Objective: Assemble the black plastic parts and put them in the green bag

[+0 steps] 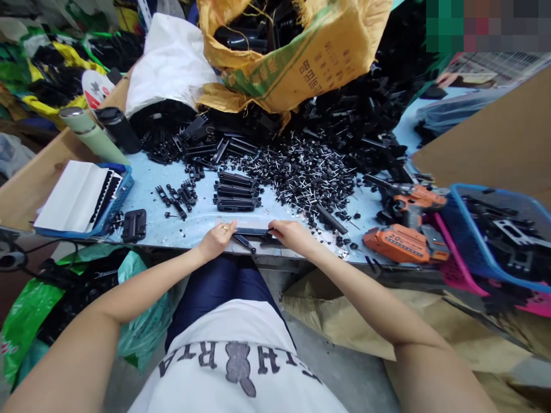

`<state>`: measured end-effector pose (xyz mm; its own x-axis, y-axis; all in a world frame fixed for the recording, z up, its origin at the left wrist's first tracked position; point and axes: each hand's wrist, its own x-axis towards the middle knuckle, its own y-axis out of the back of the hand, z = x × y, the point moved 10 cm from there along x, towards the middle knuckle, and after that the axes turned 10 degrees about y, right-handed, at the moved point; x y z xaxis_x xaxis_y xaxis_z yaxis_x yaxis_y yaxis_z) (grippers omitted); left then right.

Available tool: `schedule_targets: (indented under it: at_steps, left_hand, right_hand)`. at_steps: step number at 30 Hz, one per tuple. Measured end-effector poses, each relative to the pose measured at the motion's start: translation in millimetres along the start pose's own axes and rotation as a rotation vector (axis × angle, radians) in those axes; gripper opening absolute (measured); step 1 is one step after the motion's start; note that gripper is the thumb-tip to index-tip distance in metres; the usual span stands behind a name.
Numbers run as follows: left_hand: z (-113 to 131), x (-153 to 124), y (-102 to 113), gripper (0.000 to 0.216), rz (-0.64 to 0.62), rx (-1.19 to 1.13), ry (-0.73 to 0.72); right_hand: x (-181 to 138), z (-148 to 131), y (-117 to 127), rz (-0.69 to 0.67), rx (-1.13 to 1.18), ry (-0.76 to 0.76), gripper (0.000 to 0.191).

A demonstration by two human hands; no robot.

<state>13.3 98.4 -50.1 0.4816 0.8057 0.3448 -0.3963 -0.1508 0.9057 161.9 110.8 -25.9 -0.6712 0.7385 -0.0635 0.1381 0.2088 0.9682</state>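
Observation:
Between my two hands, at the front edge of the bench, lies a long black plastic bar (253, 232). My left hand (218, 238) pinches its left end, and my right hand (290, 234) has its fingers closed round the right end. Just under the bar a small black arm-like part (244, 243) rests by the edge, slanting down to the right. Behind my hands, several similar black bars (236, 192) are stacked side by side. A large heap of black-headed screws (312, 172) spreads behind my right hand.
An orange cordless drill (408, 223) lies at right, beside a blue basket (456, 201) of black parts. A yellow woven sack (293, 74) stands at the back. At left are a blue tray (124, 192) holding papers, a green bottle (92, 135) and a black cup (118, 129).

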Motion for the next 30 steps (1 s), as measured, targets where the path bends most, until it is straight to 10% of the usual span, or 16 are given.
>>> schedule_targets:
  at_steps: [6, 20, 25, 30]
  left_hand:
    - [-7.0, 2.6, -7.1, 0.034, -0.017, 0.007, -0.028]
    - [-5.7, 1.9, -7.9, 0.035, -0.067, 0.052, 0.038]
    - [32.5, 20.3, -0.9, 0.042, -0.073, 0.108, 0.069]
    - [67.0, 41.5, -39.7, 0.060, -0.302, 0.043, 0.005]
  right_hand:
    - [-20.8, -1.0, -3.3, 0.285, 0.083, 0.122, 0.032]
    - [-33.1, 11.2, -42.8, 0.287, -0.016, 0.223, 0.053]
    - [-36.1, 17.4, -43.9, 0.341, -0.041, 0.195, 0.051]
    - [-38.8, 12.8, -35.9, 0.441, -0.081, 0.267, 0.051]
